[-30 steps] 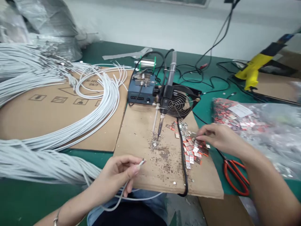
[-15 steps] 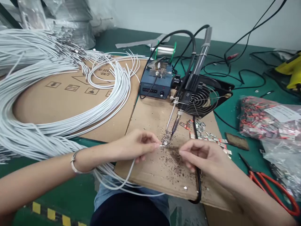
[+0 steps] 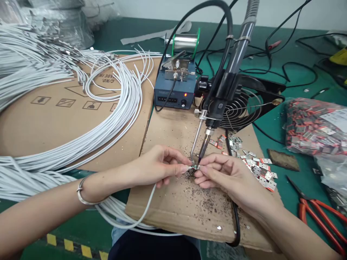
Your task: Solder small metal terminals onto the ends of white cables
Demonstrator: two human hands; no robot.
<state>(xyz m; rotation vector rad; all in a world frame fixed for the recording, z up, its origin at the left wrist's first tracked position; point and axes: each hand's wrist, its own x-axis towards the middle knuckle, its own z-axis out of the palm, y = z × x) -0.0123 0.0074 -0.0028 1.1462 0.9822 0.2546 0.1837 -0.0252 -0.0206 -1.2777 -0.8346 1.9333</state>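
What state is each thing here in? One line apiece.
Left hand, pinching white cable
Right hand, pinching small part
Soldering iron, clamped, tip down
Blue station, red light lit
Cable bundle, coiled
Clear bag, holding connectors
Scissors, blades together
Fan, running or stopped unclear

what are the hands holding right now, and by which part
The left hand pinches a white cable near its end; the right hand pinches a small connector, though its fingers cover too much to tell which part.
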